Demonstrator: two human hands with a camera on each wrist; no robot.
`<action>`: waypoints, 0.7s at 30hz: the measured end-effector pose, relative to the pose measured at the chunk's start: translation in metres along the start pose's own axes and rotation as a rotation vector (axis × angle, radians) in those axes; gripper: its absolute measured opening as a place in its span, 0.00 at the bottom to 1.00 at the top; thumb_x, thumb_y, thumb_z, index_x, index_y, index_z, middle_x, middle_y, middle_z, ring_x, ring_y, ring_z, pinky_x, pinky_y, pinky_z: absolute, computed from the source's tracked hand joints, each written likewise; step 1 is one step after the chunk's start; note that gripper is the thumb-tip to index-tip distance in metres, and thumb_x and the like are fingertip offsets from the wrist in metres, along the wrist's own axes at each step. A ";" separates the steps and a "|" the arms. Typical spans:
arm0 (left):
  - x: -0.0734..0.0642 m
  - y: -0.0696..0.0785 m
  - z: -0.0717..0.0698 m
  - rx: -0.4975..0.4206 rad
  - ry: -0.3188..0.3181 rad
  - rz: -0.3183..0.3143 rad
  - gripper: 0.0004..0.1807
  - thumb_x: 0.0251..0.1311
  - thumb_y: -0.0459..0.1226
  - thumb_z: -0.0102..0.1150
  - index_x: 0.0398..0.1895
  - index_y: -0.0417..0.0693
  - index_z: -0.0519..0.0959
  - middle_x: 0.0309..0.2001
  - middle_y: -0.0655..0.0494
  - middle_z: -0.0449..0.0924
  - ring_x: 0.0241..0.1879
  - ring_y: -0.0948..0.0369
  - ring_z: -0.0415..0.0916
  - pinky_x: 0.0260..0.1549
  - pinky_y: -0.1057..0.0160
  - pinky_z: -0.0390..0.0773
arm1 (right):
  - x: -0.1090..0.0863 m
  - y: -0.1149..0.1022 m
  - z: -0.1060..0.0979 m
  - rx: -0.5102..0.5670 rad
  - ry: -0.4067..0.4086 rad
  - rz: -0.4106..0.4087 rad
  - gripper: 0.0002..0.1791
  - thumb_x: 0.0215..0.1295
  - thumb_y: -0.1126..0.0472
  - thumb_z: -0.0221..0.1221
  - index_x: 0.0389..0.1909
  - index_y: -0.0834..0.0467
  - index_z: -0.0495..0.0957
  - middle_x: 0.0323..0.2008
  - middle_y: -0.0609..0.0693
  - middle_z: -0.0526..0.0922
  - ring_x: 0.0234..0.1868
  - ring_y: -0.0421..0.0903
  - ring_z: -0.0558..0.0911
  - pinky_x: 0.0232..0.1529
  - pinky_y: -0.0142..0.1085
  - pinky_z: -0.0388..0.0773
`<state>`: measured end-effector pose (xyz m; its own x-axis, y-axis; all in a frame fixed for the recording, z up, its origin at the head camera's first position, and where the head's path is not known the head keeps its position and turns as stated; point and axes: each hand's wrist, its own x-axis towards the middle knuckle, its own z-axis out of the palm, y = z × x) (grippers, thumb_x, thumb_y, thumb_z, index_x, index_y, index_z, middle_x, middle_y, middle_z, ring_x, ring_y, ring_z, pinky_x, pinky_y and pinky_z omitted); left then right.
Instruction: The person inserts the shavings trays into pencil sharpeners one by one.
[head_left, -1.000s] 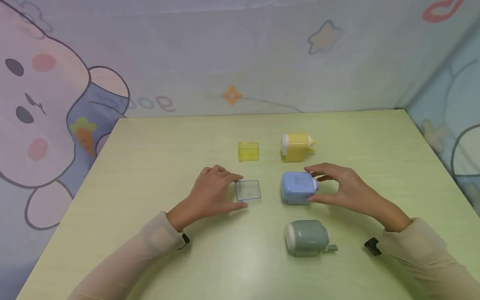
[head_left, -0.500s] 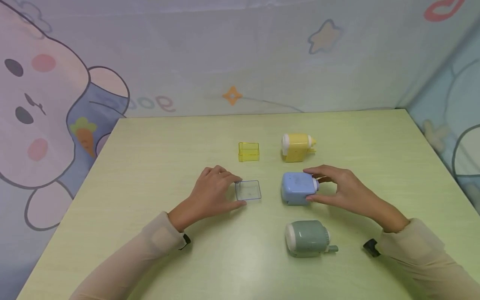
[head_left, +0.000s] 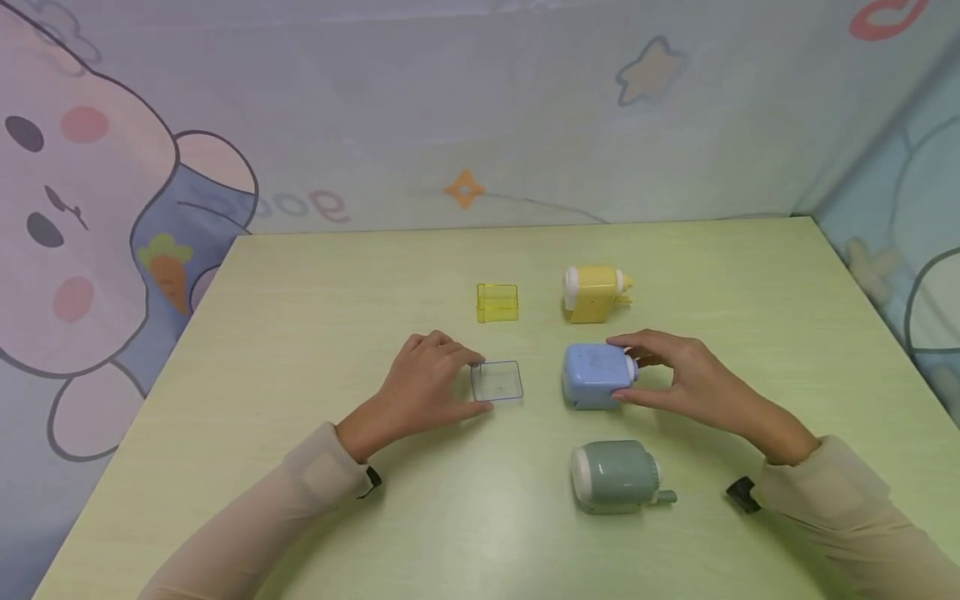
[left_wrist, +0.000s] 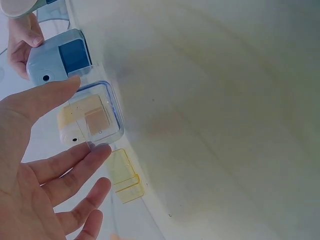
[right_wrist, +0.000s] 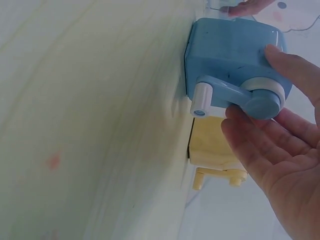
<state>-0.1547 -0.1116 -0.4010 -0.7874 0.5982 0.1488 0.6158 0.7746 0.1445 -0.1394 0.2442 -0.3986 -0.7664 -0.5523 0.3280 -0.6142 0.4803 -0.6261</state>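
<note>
My left hand point(head_left: 425, 385) holds a clear, blue-edged shavings drawer point(head_left: 497, 381) on the table, thumb at its near side and index finger at its far side. The left wrist view shows that drawer point(left_wrist: 102, 117) between thumb and fingertips. To the right, my right hand point(head_left: 693, 375) grips a blue crank pencil sharpener point(head_left: 596, 371) by its sides at the crank end. In the right wrist view its white-knobbed crank point(right_wrist: 222, 89) faces the camera, with the thumb on one side of the body and fingers behind the crank. A dark drawer slot point(left_wrist: 75, 56) shows in the sharpener.
A yellow sharpener point(head_left: 592, 293) stands behind the blue one, and a green sharpener point(head_left: 618, 477) lies nearer the front. A transparent yellow drawer point(head_left: 497, 302) rests behind the clear one. A printed cloth point(head_left: 375, 108) hangs along the table's back edge.
My right hand has shifted slightly left, its thumb and fingers coming further onto the blue sharpener. The left hand and the clear drawer look almost unchanged.
</note>
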 end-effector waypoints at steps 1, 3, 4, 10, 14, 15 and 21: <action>0.000 0.000 0.000 -0.001 0.001 0.001 0.31 0.48 0.61 0.72 0.51 0.53 0.85 0.48 0.59 0.85 0.50 0.56 0.73 0.49 0.55 0.68 | 0.000 0.000 0.000 -0.002 -0.001 0.001 0.36 0.47 0.67 0.77 0.60 0.62 0.76 0.51 0.49 0.82 0.44 0.44 0.84 0.47 0.42 0.81; 0.000 0.001 -0.001 -0.006 0.000 -0.001 0.31 0.48 0.61 0.72 0.51 0.53 0.85 0.48 0.59 0.85 0.50 0.56 0.73 0.49 0.55 0.68 | 0.000 0.000 0.000 -0.004 -0.001 0.007 0.35 0.47 0.67 0.77 0.60 0.62 0.76 0.51 0.49 0.82 0.44 0.44 0.84 0.47 0.43 0.81; 0.000 0.001 -0.001 -0.008 0.000 -0.001 0.31 0.48 0.61 0.72 0.51 0.53 0.85 0.48 0.59 0.85 0.50 0.56 0.73 0.49 0.55 0.68 | 0.000 0.000 0.000 -0.004 0.000 0.009 0.35 0.47 0.67 0.77 0.60 0.61 0.76 0.51 0.49 0.82 0.44 0.44 0.84 0.47 0.43 0.81; -0.001 0.001 -0.002 -0.016 -0.002 -0.005 0.31 0.48 0.60 0.73 0.51 0.53 0.85 0.47 0.59 0.85 0.49 0.56 0.73 0.49 0.55 0.68 | -0.001 -0.001 0.000 -0.001 -0.003 0.012 0.35 0.48 0.66 0.76 0.60 0.62 0.76 0.52 0.50 0.82 0.44 0.45 0.84 0.47 0.42 0.81; 0.000 0.001 -0.001 -0.025 0.002 -0.005 0.31 0.47 0.60 0.73 0.50 0.54 0.85 0.47 0.59 0.85 0.49 0.57 0.73 0.49 0.55 0.69 | -0.001 -0.001 0.000 -0.008 -0.001 0.013 0.35 0.49 0.66 0.76 0.60 0.62 0.76 0.51 0.49 0.82 0.44 0.45 0.84 0.47 0.44 0.81; 0.000 0.001 -0.001 -0.027 0.002 -0.006 0.31 0.47 0.61 0.73 0.50 0.54 0.85 0.47 0.59 0.85 0.49 0.57 0.73 0.49 0.55 0.69 | -0.001 -0.001 0.000 -0.009 -0.001 0.014 0.35 0.49 0.67 0.76 0.60 0.62 0.76 0.51 0.49 0.82 0.44 0.45 0.84 0.47 0.45 0.81; 0.000 0.002 -0.001 -0.038 -0.003 -0.008 0.31 0.47 0.61 0.73 0.50 0.54 0.85 0.46 0.59 0.85 0.48 0.57 0.73 0.50 0.54 0.69 | -0.001 -0.001 0.000 -0.010 -0.005 0.017 0.34 0.49 0.67 0.76 0.60 0.62 0.76 0.52 0.51 0.82 0.45 0.45 0.84 0.46 0.48 0.81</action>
<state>-0.1535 -0.1098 -0.3999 -0.7921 0.5930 0.1443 0.6104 0.7707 0.1828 -0.1382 0.2441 -0.3987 -0.7760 -0.5474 0.3134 -0.6025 0.4964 -0.6249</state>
